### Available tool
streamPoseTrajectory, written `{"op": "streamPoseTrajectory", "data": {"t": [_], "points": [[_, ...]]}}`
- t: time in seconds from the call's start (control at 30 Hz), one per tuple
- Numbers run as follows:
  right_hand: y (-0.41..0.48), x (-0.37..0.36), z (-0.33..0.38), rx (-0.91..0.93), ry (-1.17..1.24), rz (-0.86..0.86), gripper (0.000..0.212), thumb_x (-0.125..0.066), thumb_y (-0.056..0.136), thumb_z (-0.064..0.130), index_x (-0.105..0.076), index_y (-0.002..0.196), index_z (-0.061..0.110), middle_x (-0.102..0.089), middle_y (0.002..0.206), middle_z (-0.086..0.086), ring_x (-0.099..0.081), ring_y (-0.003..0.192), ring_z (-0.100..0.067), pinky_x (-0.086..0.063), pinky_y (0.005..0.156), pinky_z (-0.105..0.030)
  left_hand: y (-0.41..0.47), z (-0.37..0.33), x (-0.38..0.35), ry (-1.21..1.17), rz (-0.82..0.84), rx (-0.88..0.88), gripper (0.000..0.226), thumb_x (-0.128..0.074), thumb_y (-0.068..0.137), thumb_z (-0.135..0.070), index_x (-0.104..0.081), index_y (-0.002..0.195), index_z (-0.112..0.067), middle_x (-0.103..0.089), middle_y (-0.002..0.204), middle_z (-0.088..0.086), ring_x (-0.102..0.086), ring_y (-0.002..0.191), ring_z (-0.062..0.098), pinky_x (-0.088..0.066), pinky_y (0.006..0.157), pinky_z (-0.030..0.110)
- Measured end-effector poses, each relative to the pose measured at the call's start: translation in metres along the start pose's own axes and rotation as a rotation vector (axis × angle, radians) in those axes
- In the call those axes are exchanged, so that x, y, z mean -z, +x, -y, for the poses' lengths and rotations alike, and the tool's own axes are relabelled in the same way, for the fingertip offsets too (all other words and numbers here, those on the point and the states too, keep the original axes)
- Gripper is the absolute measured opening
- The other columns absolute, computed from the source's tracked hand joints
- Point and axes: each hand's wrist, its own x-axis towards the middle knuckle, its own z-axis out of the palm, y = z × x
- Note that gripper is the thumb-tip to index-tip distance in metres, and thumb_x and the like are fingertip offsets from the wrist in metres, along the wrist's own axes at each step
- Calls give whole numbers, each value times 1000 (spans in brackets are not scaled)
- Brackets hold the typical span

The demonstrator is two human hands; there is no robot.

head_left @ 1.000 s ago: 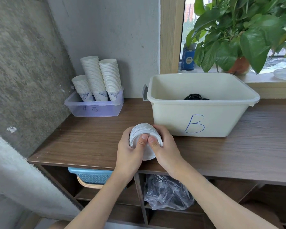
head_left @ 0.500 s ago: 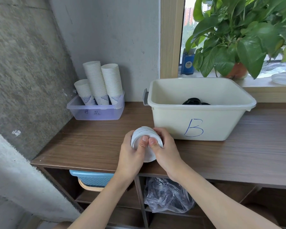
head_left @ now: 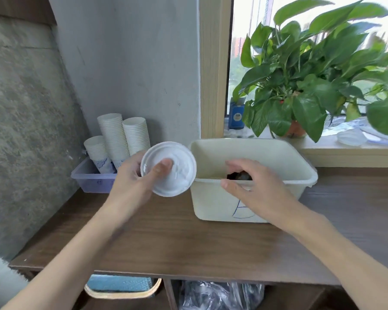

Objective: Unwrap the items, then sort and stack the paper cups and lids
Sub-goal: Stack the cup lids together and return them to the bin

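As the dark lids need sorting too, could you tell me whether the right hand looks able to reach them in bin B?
Probably yes: the right hand hovers over the front rim of the open-topped bin, and the dark lids show just beyond its fingers, with nothing between.

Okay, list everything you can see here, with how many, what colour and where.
counter: one, brown wood
tray: one, clear purple, counter's back left
paper cup stacks: three, white, in the tray
bin marked B: one, cream, on the counter
black lids: count unclear, black, inside the bin
white lid: at least one, white, in the left hand
potted plant: one, green, on the windowsill
box: one, blue, windowsill beside the plant
clear lid: one, transparent, windowsill's right end
basket: one, blue, shelf under the counter
plastic bag: one, clear, beside the basket
left hand: grips the white lid
right hand: over the bin's rim, grip unclear
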Motion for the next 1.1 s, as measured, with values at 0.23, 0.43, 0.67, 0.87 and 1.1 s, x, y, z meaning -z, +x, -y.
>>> {"op": "streamPoseTrajectory", "data": {"t": [0.23, 0.43, 0.67, 0.87, 1.1], "points": [[9, 7, -15, -89, -245, 117, 17, -62, 87, 40, -65, 75, 28, -65, 79, 8, -59, 77, -12, -50, 74, -41, 39, -5, -33, -15, 83, 38, 17, -59, 96, -21, -67, 96, -6, -68, 62, -6, -57, 53, -2, -40, 48, 7], [-5, 8, 3, -79, -181, 181, 23, -67, 83, 41, -62, 67, 25, -61, 65, 8, -58, 67, -12, -52, 69, -41, 39, -1, -32, -62, 123, 93, 33, -64, 89, -41, -70, 103, -12, -67, 79, 4, -55, 67, 16, -37, 51, 27], [-20, 10, 23, -30, -88, 315, 26, -66, 82, 47, -67, 74, 22, -65, 69, 6, -59, 69, -10, -53, 71, -42, 31, 4, -30, -68, 90, 122, 26, -68, 85, -40, -73, 100, -20, -75, 92, 2, -68, 85, 14, -51, 76, 32], [30, 25, -14, -140, -105, 214, 21, -67, 85, 41, -68, 82, 21, -68, 82, 6, -63, 78, -13, -53, 74, -30, 42, 14, -34, 54, 77, 72, 37, -68, 79, -46, -71, 107, -22, -74, 97, -8, -68, 89, 6, -48, 74, 18], [74, 6, -67, -248, -290, 396, 35, -67, 86, 37, -60, 115, 18, -53, 100, 3, -56, 97, -19, -44, 78, -27, 58, 32, -46, 105, 50, 20, 44, -73, 77, -40, -66, 113, -15, -72, 101, -5, -67, 89, 3, -47, 71, 10]]}}
